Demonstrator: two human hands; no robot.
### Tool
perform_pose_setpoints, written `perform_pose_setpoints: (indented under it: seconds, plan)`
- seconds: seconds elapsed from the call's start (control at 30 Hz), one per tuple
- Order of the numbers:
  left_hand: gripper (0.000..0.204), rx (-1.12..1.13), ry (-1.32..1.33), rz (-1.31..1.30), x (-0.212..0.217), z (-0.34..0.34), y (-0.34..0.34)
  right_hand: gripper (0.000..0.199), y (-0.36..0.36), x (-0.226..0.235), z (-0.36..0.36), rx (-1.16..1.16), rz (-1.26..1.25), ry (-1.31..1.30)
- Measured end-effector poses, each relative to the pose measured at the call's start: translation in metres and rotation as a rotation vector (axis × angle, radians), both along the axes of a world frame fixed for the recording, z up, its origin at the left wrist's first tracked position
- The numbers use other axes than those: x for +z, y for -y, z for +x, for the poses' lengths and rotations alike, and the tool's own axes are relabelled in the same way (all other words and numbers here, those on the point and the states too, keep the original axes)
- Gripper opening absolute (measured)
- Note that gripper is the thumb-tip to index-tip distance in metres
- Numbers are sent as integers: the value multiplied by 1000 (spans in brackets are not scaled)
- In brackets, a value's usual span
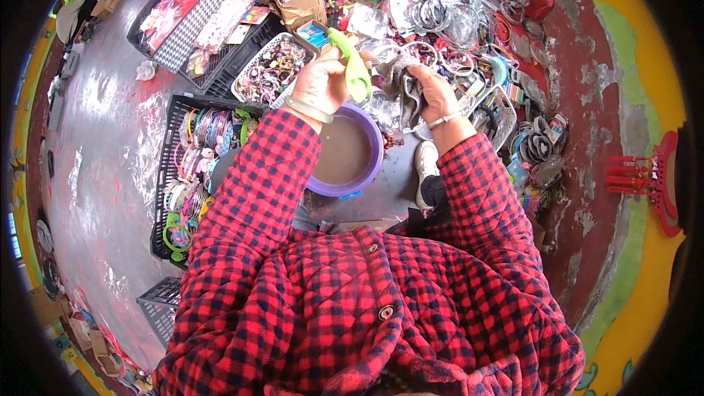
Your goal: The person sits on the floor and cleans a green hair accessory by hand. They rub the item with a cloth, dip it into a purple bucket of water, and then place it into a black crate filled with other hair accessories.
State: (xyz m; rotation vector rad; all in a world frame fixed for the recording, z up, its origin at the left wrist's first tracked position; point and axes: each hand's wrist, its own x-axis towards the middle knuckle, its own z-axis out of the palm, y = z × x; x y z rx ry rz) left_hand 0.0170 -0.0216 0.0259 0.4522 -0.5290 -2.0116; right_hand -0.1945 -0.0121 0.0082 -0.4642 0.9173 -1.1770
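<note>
My left hand [320, 86] grips a bright green, curved plastic piece [356, 77] that looks like a wide headband. It is raised above the far rim of a purple basin [375, 148] holding murky, greyish water. Just to the right, my right hand [434, 94] pinches a crumpled grey cloth [403, 82], which hangs down below the fingers. The cloth is close to the green headband; whether they touch I cannot tell. Both hands are closed, and some fingertips are hidden behind what they hold.
A black crate of headbands and bangles [167, 183] stands left of the basin. Beyond it are a white basket of small hair ties [242, 88] and a houndstooth box [198, 18]. Bagged accessories [440, 15] heap up ahead. A white shoe [427, 169] is right of the basin.
</note>
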Motion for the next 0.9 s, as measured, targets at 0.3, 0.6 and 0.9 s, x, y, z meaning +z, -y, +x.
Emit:
perform_pose_setpoints:
  seconds: [0.3, 0.6, 0.9]
  plan:
    - [24, 140, 155, 9, -10, 0, 6, 13, -1, 3, -1, -36, 55, -24]
    - [36, 235, 417, -78, 7, -16, -8, 35, -26, 60, 28, -368, -638, -854]
    - [25, -27, 414, -315, 5, -31, -33, 26, -30, 32, 50, -205, -752, -1219]
